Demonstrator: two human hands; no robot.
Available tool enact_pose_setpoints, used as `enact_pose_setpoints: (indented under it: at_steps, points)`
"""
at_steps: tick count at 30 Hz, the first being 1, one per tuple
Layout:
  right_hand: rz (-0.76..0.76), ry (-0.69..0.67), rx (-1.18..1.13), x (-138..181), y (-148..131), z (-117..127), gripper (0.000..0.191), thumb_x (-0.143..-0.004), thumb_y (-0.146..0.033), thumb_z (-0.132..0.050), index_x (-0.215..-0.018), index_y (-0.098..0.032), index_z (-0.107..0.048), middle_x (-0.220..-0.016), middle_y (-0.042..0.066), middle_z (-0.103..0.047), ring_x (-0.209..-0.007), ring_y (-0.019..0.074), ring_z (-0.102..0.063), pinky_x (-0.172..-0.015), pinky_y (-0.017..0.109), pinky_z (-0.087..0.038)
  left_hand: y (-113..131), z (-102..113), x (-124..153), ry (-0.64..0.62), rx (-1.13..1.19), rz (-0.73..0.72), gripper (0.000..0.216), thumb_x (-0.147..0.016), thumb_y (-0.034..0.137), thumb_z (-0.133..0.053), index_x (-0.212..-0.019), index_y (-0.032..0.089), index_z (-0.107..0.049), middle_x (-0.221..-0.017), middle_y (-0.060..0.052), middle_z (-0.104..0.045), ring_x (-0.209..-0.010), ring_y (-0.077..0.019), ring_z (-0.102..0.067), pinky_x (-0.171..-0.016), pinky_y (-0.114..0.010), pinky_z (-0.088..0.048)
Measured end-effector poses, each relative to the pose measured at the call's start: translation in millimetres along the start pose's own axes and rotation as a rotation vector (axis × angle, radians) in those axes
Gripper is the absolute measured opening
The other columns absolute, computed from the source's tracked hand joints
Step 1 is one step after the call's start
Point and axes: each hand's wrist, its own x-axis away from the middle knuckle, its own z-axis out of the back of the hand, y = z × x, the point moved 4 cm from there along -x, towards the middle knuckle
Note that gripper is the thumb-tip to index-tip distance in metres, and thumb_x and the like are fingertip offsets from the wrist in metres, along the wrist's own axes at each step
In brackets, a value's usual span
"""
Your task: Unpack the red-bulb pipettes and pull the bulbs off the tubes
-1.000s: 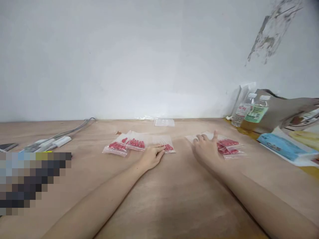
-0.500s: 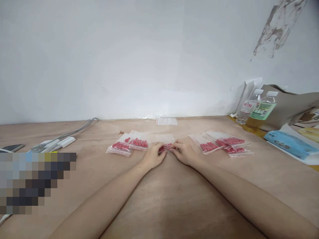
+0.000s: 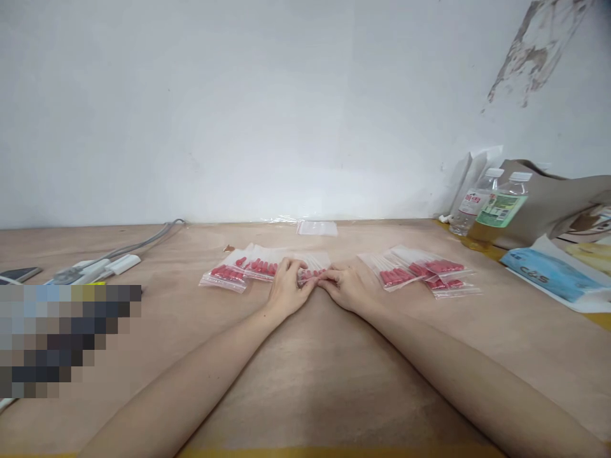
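A small clear zip bag of red pieces (image 3: 317, 271) lies at the middle of the wooden table (image 3: 305, 381). My left hand (image 3: 286, 289) and my right hand (image 3: 348, 287) meet on it, fingers curled and pinching its two ends. Left of it lie two more bags with red pieces (image 3: 238, 270). A group of similar filled bags (image 3: 422, 273) sits to the right of my right hand. One empty clear bag (image 3: 316, 228) lies by the wall.
Two plastic bottles (image 3: 491, 207) stand at the back right beside a brown paper bag (image 3: 558, 203) and a blue pack (image 3: 548, 273). At the left lie a grey cable with white plugs (image 3: 109, 264) and a phone (image 3: 16, 275). A white wall closes the back.
My right hand left the right-hand bags and came over to the middle bag, joining my left hand. Both hands now pinch it, and the left fingers have shifted further onto it.
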Motion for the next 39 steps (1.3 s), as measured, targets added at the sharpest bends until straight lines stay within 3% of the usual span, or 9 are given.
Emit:
enact_pose_setpoints:
  at_steps: [2,5,11,15,21,27,33,39]
  points:
    - [-0.037,0.032,-0.002,-0.3,0.9,1.2,0.016,-0.083,-0.026,-0.052,-0.082,-0.023,-0.067,-0.077,0.002,-0.064,-0.074,0.0141,-0.057,-0.069,0.027,-0.039,-8.7,-1.5,0.6,0.014,-0.010,0.180,0.035,-0.071,0.039,-0.061,-0.096,0.017,-0.053,-0.071,0.000,-0.056,-0.070,-0.0167,-0.056,-0.066,-0.029,-0.044]
    - [-0.005,0.037,0.021,0.3,-3.1,3.3,0.017,-0.084,-0.025,-0.050,-0.088,-0.023,-0.067,-0.079,0.002,-0.065,-0.075,0.0140,-0.058,-0.073,0.028,-0.038,-19.2,-10.0,0.1,-0.049,0.195,0.364,0.050,-0.068,0.041,-0.064,-0.108,0.017,-0.047,-0.058,0.004,-0.056,-0.061,-0.0158,-0.057,-0.061,-0.027,-0.043]
    - [-0.007,0.017,0.098,1.0,-6.2,5.0,0.015,-0.083,-0.023,-0.053,-0.085,-0.025,-0.068,-0.079,0.000,-0.065,-0.078,0.0134,-0.058,-0.077,0.029,-0.034,-22.6,-19.5,-2.3,-0.089,0.664,0.639,0.057,-0.068,0.023,-0.067,-0.116,0.013,-0.040,-0.067,-0.001,-0.063,-0.062,-0.0139,-0.060,-0.059,-0.025,-0.046]
    - [-0.015,-0.008,0.098,-0.5,-7.3,5.8,0.014,-0.081,-0.024,-0.054,-0.081,-0.025,-0.068,-0.077,0.001,-0.065,-0.079,0.0146,-0.057,-0.079,0.030,-0.034,-17.1,-19.1,-4.5,-0.085,0.718,0.609,0.045,-0.068,0.017,-0.066,-0.107,0.014,-0.044,-0.068,0.000,-0.063,-0.060,-0.0115,-0.059,-0.056,-0.023,-0.046]
    - [-0.177,0.018,0.024,-2.9,-5.4,4.4,0.018,-0.083,-0.027,-0.051,-0.075,-0.021,-0.066,-0.075,0.001,-0.064,-0.068,0.0132,-0.055,-0.067,0.026,-0.035,-20.0,-24.3,-5.8,-0.057,0.659,0.532,0.037,-0.067,0.013,-0.062,-0.100,0.015,-0.045,-0.055,0.007,-0.054,-0.047,-0.0070,-0.051,-0.047,-0.018,-0.040]
    - [-0.219,0.075,0.046,-2.0,-6.7,5.3,0.020,-0.082,-0.026,-0.050,-0.070,-0.019,-0.063,-0.075,0.002,-0.063,-0.066,0.0123,-0.052,-0.064,0.025,-0.034,-19.7,-25.4,-6.3,-0.107,0.605,0.521,0.040,-0.066,0.009,-0.059,-0.104,0.015,-0.046,-0.054,0.008,-0.053,-0.047,-0.0070,-0.051,-0.049,-0.018,-0.040]
    - [-0.137,0.015,-0.055,-3.4,-6.1,2.1,0.018,-0.083,-0.025,-0.049,-0.076,-0.020,-0.064,-0.074,0.002,-0.060,-0.067,0.0123,-0.052,-0.064,0.025,-0.035,-17.7,-25.2,-6.6,-0.107,0.612,0.532,0.051,-0.071,0.025,-0.063,-0.116,0.011,-0.043,-0.057,0.004,-0.058,-0.055,-0.0121,-0.057,-0.052,-0.023,-0.043]
    - [-0.248,0.009,-0.053,-5.9,-5.4,-2.5,0.018,-0.082,-0.027,-0.049,-0.073,-0.019,-0.063,-0.072,0.002,-0.063,-0.064,0.0130,-0.052,-0.063,0.026,-0.036,-17.6,-29.8,-8.4,-0.086,0.625,0.507,0.047,-0.070,0.015,-0.062,-0.114,0.012,-0.045,-0.049,0.008,-0.051,-0.047,-0.0091,-0.052,-0.051,-0.021,-0.043]
